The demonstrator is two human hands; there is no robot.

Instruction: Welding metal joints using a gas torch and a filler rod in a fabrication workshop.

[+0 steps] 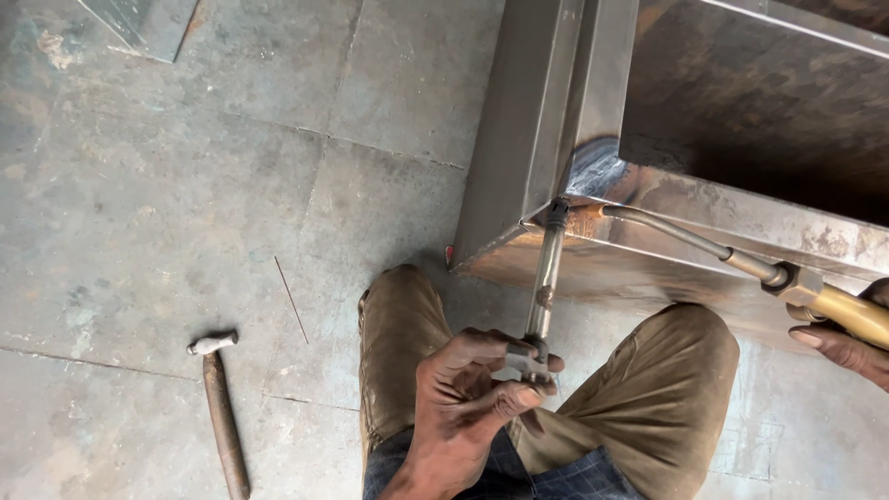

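My left hand (477, 393) grips the lower end of a thin grey metal rod (545, 278) above my knees. The rod's upper tip touches the near corner of a large rusty steel box (519, 139). My right hand (847, 338), at the right edge, holds the brass handle of a gas torch (704, 245). The torch's curved tube reaches left, and its tip sits at the same box corner, close to the rod's tip. A bluish heat mark shows on the steel just above that corner. No flame is visible.
A chipping hammer (222, 407) with a rusty handle lies on the concrete floor at lower left. A thin wire (291, 299) lies beside it. A metal plate (148, 23) is at the top left corner. My knees in olive trousers (398, 333) sit below the box.
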